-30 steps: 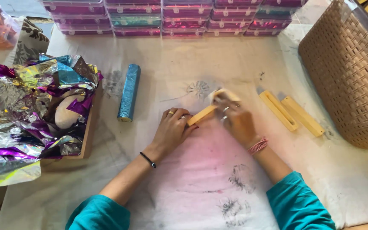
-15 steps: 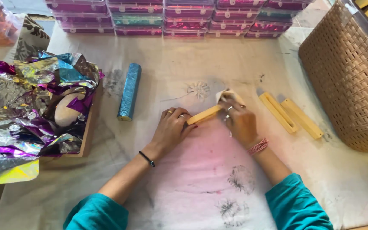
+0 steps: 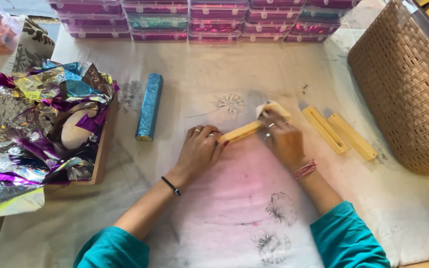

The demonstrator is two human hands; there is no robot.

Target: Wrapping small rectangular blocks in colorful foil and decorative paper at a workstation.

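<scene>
A: What do the hands have?

B: A yellow bar (image 3: pixel 240 132), long and narrow, lying slantwise on the stained cloth (image 3: pixel 234 198) mid-table. The left hand (image 3: pixel 199 151) pinches its near end, fingers curled around it. The right hand (image 3: pixel 284 141) closes over the far end, pressing a pale wad (image 3: pixel 269 108) against it.

A: How would it handle?

B: Stiff and light, I judge, like moulded plastic or wood; it shows no bend under either grip. Smooth sides could slip, so the ends are the sensible hold.

A: And relative to the fingers?

B: It spans the gap between both hands, its middle bare, the left fingertips on the lower end, the right fingers covering the upper end.

A: Anything nearby?

B: Two like bars (image 3: pixel 338 130) lie right, beside a woven basket (image 3: pixel 408 89); a blue roll (image 3: pixel 149 106) and crumpled foil (image 3: pixel 31 119) sit left.
</scene>
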